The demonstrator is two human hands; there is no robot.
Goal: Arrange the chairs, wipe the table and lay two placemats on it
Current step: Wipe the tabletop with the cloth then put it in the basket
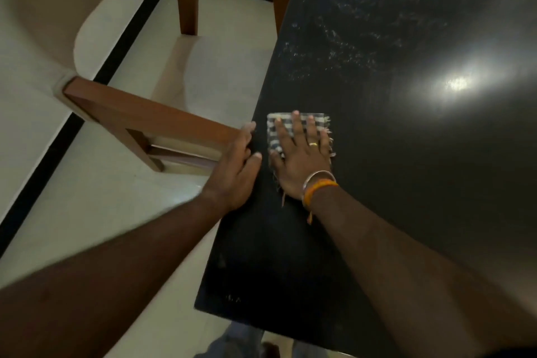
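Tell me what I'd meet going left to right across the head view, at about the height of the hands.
Black floor stripe → wooden chair arm → left hand on the table edge → right hand pressing flat on the checked cloth → bare dark table.

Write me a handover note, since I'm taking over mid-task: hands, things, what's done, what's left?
Right hand: flat, pressing the checked cloth on the black table near its left edge.
Left hand: open, resting on the table edge beside the cloth.
Chair: close to the table's left side.
Done: wiping is under way; streaks show farther up the top.
Left: finish wiping, lay two placemats; none in view.
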